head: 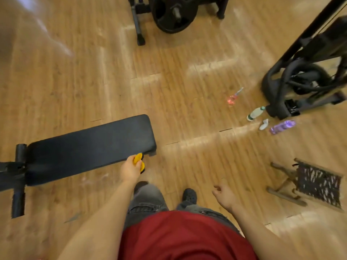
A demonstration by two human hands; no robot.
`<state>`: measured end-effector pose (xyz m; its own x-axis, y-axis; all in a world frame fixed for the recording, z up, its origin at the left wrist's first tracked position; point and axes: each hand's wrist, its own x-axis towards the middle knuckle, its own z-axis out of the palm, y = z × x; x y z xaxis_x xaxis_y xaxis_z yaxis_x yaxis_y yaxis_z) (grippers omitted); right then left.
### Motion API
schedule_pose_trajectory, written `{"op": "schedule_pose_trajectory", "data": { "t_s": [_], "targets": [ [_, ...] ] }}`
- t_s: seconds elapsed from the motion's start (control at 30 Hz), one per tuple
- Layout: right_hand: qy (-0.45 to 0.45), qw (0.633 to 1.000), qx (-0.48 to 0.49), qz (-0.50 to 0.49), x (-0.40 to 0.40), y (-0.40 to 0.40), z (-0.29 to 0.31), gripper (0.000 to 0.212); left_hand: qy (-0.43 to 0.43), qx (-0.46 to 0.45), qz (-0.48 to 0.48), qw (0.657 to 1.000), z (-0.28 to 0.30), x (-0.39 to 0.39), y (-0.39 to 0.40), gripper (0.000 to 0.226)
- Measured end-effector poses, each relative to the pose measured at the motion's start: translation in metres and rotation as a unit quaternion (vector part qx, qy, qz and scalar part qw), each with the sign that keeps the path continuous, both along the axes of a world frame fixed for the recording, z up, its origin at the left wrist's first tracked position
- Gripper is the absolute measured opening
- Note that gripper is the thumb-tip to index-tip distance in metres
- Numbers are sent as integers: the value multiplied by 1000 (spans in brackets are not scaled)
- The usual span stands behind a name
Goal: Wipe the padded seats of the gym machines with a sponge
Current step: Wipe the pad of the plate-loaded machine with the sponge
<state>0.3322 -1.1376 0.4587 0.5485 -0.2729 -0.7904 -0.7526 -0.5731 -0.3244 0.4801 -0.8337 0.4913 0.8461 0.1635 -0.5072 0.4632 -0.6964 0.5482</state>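
Observation:
A black padded bench seat [90, 145] lies low across the left half of the wooden floor, its metal frame running off the left edge. My left hand [130, 169] grips a yellow sponge [138, 160] squeezed between the fingers, right at the near edge of the pad close to its right end. My right hand [224, 197] hangs free over the floor to the right of my feet, fingers loosely curled, holding nothing. The whole view is motion-blurred.
A black machine with a weight plate [174, 14] stands at the top. Another black machine base [300, 85] is at the right. A clear bottle [256, 113], a purple bottle [282, 126] and a small red-handled tool [233, 97] lie on the floor. A small woven stool [317, 182] sits at right.

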Motion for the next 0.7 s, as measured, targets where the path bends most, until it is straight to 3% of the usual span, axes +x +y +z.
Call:
{"op": "schedule_pose_trajectory", "data": {
  "t_s": [0.2, 0.47, 0.7],
  "targets": [
    [30, 985, 64, -159, -3, -35, -15, 37, 61, 98, -199, 973, -13, 0, -51, 35],
    [108, 980, 90, -138, 87, -101, -35, 34, 123, 70, -116, 983, -40, 120, -114, 25],
    [85, 990, 19, -111, 294, -165, -23, 36, 150, 51, -133, 978, -41, 304, -160, 27]
  ]
}}
